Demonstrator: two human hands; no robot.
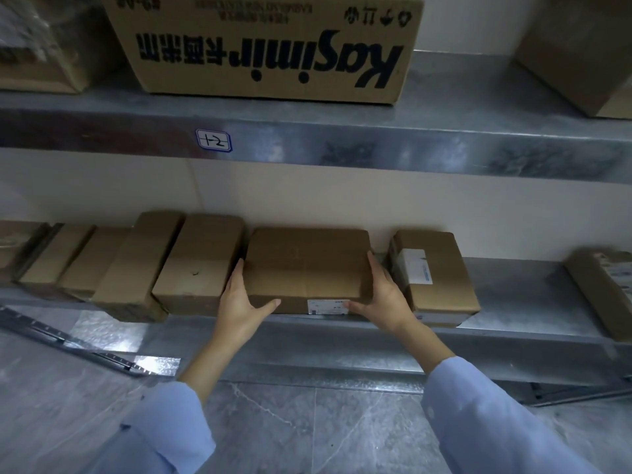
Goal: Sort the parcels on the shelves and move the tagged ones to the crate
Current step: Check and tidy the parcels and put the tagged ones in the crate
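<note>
Centrally, the parcel (307,265) lies flat on the lower shelf (513,292), its white label (328,307) on the front edge facing the person. The left hand (239,302) and right hand (383,299) flank it evenly, fingers straight against its sides and thumbs on the front face. A straight outward pull would likely free it.

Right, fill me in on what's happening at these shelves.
A person in light blue sleeves has both hands on a flat brown parcel on the lower shelf. The left hand presses its left side and the right hand its right side, with the thumbs on the front face beside a small white label. The parcel rests on the shelf between other cardboard parcels, not yet lifted. No crate is in view.
</note>
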